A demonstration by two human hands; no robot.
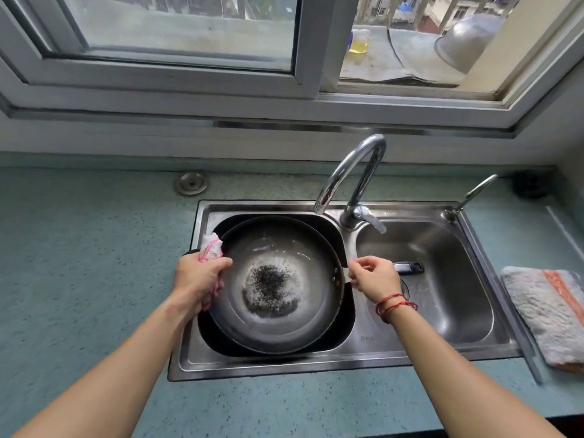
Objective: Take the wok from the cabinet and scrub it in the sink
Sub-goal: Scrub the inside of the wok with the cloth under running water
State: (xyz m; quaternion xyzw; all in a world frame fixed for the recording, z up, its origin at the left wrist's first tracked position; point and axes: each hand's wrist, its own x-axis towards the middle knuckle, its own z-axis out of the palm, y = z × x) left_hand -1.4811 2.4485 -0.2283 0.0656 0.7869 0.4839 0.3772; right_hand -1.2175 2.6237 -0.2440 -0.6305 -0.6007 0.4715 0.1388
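Inspecting sink (316, 365): found wok (278, 327) seated in left basin, dark specks (271, 286) at centre. Noted left hand (197, 279) clamped on cloth (212, 248) at left rim, right hand (374, 276) pinching handle (409, 267).

A speckled blue-green tabletop (79, 279) carries a folded grey towel (546, 314) with an orange stripe near its right edge. A round metal cap (191, 183) sits flush in it near the back edge, and a dark round object (531, 184), too blurred to identify, stands in the back right corner. Above the back edge is a sliding window (311, 49), partly open. On the ledge outside are a bottle of yellow liquid (358, 42) and an upturned metal basin (467, 42).
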